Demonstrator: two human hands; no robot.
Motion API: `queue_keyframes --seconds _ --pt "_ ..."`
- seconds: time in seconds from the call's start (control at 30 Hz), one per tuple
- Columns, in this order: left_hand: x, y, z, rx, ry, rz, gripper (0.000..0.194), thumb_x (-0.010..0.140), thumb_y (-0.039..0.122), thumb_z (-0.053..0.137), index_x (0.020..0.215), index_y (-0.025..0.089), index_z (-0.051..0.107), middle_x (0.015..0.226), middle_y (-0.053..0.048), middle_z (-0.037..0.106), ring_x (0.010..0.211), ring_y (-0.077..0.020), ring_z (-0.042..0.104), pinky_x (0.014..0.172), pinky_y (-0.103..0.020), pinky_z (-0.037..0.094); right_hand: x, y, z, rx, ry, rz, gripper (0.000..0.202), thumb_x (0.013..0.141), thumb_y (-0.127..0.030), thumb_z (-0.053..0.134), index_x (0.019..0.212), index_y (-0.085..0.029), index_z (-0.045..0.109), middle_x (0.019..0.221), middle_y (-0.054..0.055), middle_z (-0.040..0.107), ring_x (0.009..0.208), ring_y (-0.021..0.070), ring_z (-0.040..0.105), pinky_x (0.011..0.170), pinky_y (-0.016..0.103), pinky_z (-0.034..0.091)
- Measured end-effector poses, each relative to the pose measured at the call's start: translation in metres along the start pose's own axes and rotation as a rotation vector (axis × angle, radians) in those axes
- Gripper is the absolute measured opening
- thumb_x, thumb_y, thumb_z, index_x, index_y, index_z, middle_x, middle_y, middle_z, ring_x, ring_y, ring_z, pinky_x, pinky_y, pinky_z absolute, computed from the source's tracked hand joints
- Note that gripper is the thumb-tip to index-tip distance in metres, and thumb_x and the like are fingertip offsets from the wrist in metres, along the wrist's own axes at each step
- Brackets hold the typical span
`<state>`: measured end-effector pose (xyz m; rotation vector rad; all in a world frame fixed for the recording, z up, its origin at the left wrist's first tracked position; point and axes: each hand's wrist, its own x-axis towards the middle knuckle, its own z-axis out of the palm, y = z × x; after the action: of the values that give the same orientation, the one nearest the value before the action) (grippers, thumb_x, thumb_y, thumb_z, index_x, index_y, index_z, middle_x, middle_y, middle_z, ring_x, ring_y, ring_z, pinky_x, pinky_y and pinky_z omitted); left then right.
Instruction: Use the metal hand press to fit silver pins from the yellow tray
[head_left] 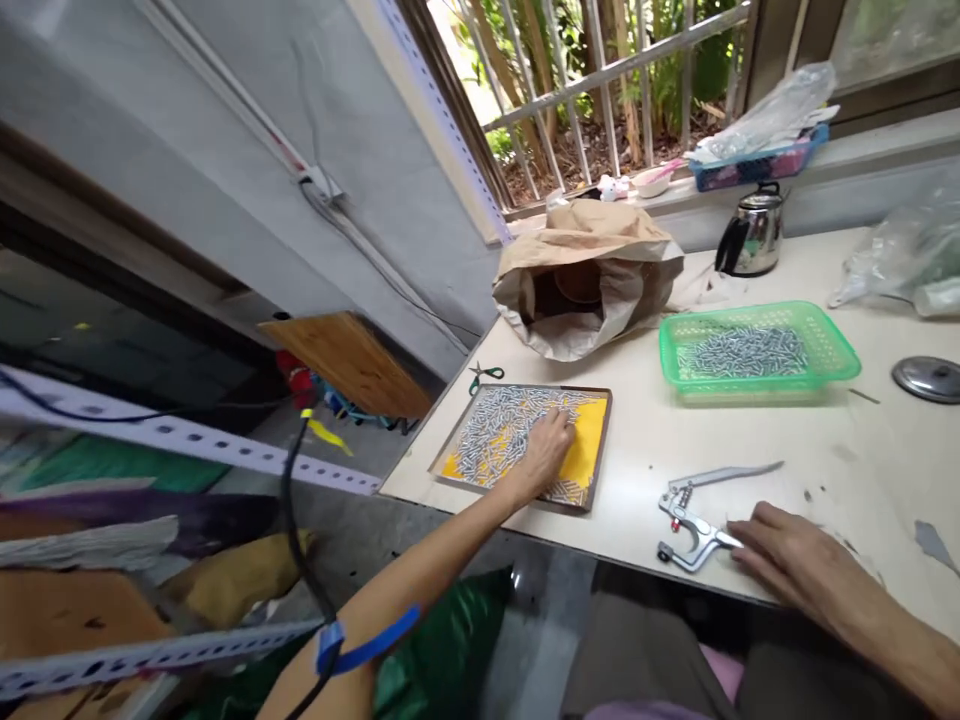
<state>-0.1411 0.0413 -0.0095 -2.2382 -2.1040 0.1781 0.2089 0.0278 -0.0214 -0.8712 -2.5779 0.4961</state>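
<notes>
Over a shallow tray (604, 440) with a yellow bottom, my left hand (551, 445) has its fingers bent down among small silvery metal pins (495, 425). Its fingertips are hidden, so whatever they pinch cannot be made out. On the table nearer to me lies a pair of metal hand pliers (697, 535), with a C-shaped jaw, a spring and a small red part. My right hand (787, 555) has its fingers closed over the end of the lower handle. The pliers' upper handle points away to the right.
A green plastic basket (840, 360) holds more metal pins. Behind the tray stands an open brown paper bag (637, 260); small green-handled scissors (487, 375) lie left of it. A metal kettle (757, 235), a round lid (928, 379) and a clear plastic bag (911, 240) are farther right.
</notes>
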Motion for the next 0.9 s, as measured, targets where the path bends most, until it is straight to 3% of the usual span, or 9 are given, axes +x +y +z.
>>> queue_keyframes --seconds 0.17,0.27,0.37,0.43,0.53,0.6,0.73,0.9 --pt "0.0 -0.003 -0.007 0.083 -0.041 0.011 0.025 0.086 0.007 0.043 0.078 0.013 0.066 0.093 -0.014 0.059 0.095 -0.0263 0.049 0.075 -0.037 0.04 -0.008 -0.006 0.005 -0.05 -0.005 0.045 0.023 0.094 -0.021 0.037 0.081 -0.022 0.056 0.076 0.002 0.056 0.062 0.0148 0.058 0.054 0.027 0.043" --pt "-0.001 0.001 -0.021 0.003 -0.003 -0.021 0.023 0.086 0.01 0.047 0.072 0.014 0.065 0.089 -0.013 0.061 0.092 -0.0245 0.052 0.075 -0.035 0.042 -0.008 -0.005 0.01 -0.053 0.0 0.055 0.023 0.092 -0.017 0.035 0.076 -0.022 0.051 0.073 0.0 0.054 0.059 0.014 0.056 0.05 0.026 0.038" --pt "-0.01 0.019 -0.034 -0.32 0.091 -0.092 0.018 0.084 0.016 0.052 0.073 0.016 0.066 0.082 -0.008 0.065 0.083 -0.0201 0.056 0.075 -0.031 0.044 -0.008 -0.008 0.013 -0.078 0.041 0.03 0.022 0.089 -0.012 0.037 0.073 -0.023 0.046 0.07 0.0 0.052 0.056 0.0138 0.052 0.049 0.026 0.035" --pt "-0.022 0.039 -0.039 -0.655 0.059 -0.167 0.017 0.082 0.024 0.055 0.075 0.017 0.068 0.076 -0.005 0.066 0.072 -0.0163 0.058 0.068 -0.027 0.045 -0.009 -0.012 0.012 -0.128 0.07 -0.009 0.022 0.085 -0.006 0.038 0.072 -0.023 0.045 0.069 0.0 0.052 0.055 0.0146 0.05 0.05 0.028 0.034" --pt "-0.043 0.074 -0.036 -1.091 -0.13 -0.256 0.027 0.074 0.041 0.062 0.075 0.015 0.07 0.066 -0.003 0.066 0.057 -0.0129 0.057 0.056 -0.023 0.044 -0.011 -0.019 0.008 -0.225 0.116 -0.061 0.027 0.079 0.002 0.037 0.073 -0.022 0.047 0.07 0.002 0.054 0.056 0.0153 0.048 0.053 0.029 0.034" --pt "-0.054 0.095 -0.029 -1.246 -0.222 -0.31 0.036 0.067 0.047 0.067 0.074 0.013 0.07 0.062 -0.003 0.065 0.053 -0.012 0.055 0.052 -0.023 0.043 -0.012 -0.024 0.007 -0.291 0.154 -0.086 0.029 0.078 0.005 0.036 0.074 -0.021 0.049 0.07 0.002 0.055 0.056 0.0154 0.047 0.055 0.029 0.034" --pt "-0.066 0.119 -0.017 -1.326 -0.25 -0.364 0.037 0.064 0.048 0.07 0.073 0.011 0.071 0.06 -0.003 0.064 0.053 -0.0115 0.053 0.054 -0.023 0.043 -0.013 -0.029 0.007 -0.364 0.211 -0.133 0.032 0.08 0.007 0.034 0.075 -0.019 0.053 0.068 0.001 0.054 0.056 0.0153 0.047 0.055 0.03 0.034" --pt "-0.07 0.125 -0.011 -1.294 -0.213 -0.335 0.03 0.066 0.042 0.068 0.068 0.012 0.07 0.065 -0.004 0.066 0.059 -0.0132 0.057 0.057 -0.023 0.044 -0.012 -0.031 0.006 -0.402 0.227 -0.144 0.034 0.081 0.007 0.033 0.073 -0.018 0.054 0.066 0.001 0.053 0.055 0.0146 0.045 0.055 0.03 0.033"
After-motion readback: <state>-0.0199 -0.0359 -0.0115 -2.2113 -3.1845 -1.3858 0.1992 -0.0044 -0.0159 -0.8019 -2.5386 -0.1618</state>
